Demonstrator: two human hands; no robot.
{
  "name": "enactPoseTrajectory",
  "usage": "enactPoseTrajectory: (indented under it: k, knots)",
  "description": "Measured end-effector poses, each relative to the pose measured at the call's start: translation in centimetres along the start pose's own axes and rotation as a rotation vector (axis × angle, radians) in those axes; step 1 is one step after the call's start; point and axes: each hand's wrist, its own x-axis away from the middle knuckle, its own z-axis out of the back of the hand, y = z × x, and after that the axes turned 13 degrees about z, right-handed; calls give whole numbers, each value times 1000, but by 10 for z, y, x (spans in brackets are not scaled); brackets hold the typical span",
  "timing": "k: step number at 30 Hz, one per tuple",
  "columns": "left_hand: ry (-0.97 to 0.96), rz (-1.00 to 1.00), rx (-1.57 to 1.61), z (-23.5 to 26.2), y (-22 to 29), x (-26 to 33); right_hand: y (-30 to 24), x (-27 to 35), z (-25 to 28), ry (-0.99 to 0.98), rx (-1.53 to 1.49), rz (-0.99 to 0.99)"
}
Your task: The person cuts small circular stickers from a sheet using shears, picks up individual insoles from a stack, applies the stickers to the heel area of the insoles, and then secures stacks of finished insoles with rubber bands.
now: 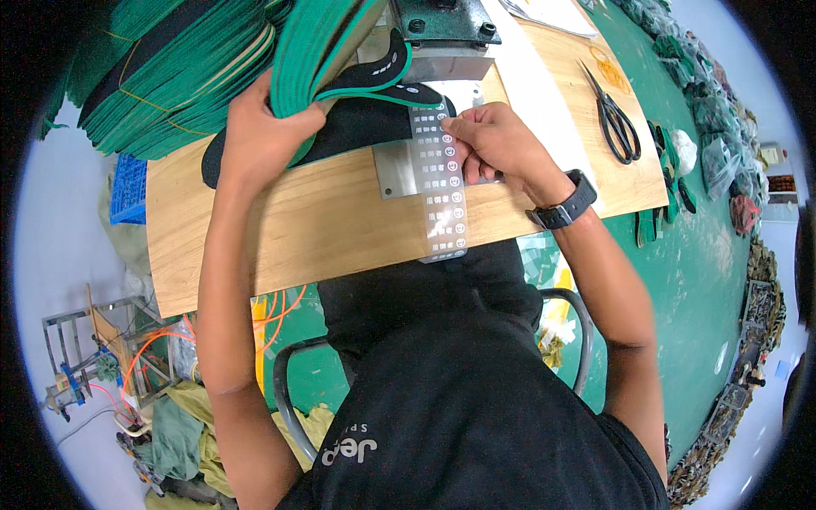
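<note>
Here, the right hand point(501, 146) pinches the edge of a transparent film strip point(443, 201) bearing rows of white print, laid across one end of a black insole point(361, 129). The left hand point(270, 134) clasps a fanned stack of green-edged insoles point(299, 53) above it. Outward lie a metal plate point(396, 177), partly beneath the strip, a bolted machine head point(449, 66), the wooden table point(327, 231) and, at right, black-handled scissors point(613, 126).

Bright, even light, glare on the clear strip point(444, 228) — fisheye bend, dark corners
</note>
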Motion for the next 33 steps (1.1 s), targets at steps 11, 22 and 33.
enactPoseTrajectory:
  k: [11, 22, 33]
  knots:
    - [36, 21, 29, 5, -6, 0, -8, -4, -4, -51, 188, -1]
    - [95, 45, 46, 1, -2, 5, -5, -4, -6, -15, 140, -58]
    - [111, 76, 85, 4, -2, 5, -8, 10, -3, 28, -16, -40]
